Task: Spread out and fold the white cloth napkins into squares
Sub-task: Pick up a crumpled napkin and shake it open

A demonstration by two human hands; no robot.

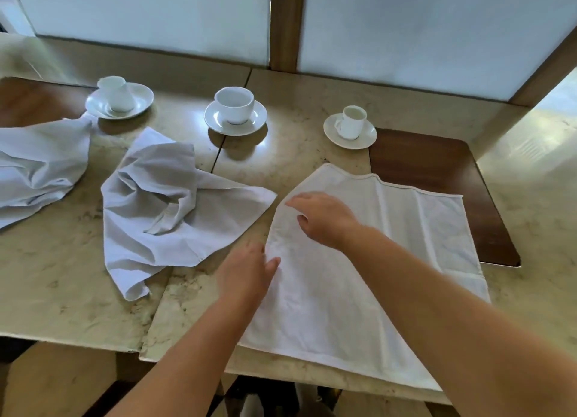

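Observation:
A white cloth napkin (pixel 390 260) lies spread nearly flat on the marble table (pixel 62 276), its far right corner over a dark wooden placemat (pixel 437 167). My right hand (pixel 324 220) rests on the napkin's left part, fingers extended toward its left edge. My left hand (pixel 249 270) touches the same edge lower down with flat fingers. A second white napkin (pixel 165 210) lies crumpled left of centre. A third crumpled napkin (pixel 37 170) sits at the far left.
Three white cups on saucers stand along the back: a tipped one (pixel 117 95) at left, one in the middle (pixel 234 106), a small one (pixel 352 123) at right. Frosted panels with a wooden post (pixel 287 23) close the far side. The table's near edge runs below the napkin.

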